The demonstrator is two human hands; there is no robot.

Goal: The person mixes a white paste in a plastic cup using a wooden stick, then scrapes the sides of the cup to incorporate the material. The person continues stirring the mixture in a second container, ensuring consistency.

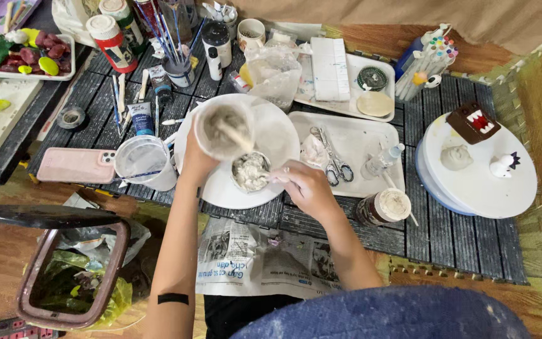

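My left hand [197, 158] holds up a clear plastic cup [224, 130] smeared with pale grey paste, tilted over a small bowl [250, 171] of the same lumpy paste. A stick shows inside the cup. My right hand [305, 185] is at the bowl's right edge, fingers pinched on a thin tool [273, 177] that reaches into the paste. The bowl rests on a round white plate [221, 188] on the dark slatted mat.
A clear tub [143, 161] and a pink phone [75, 165] lie left of the plate. Scissors [334, 160] sit on a white tray to the right, beside a paste-filled jar [384, 207]. Farther right, a turntable [490, 188] carries clay figures. A bin [73, 270] stands lower left. Newspaper [252, 260] lies below.
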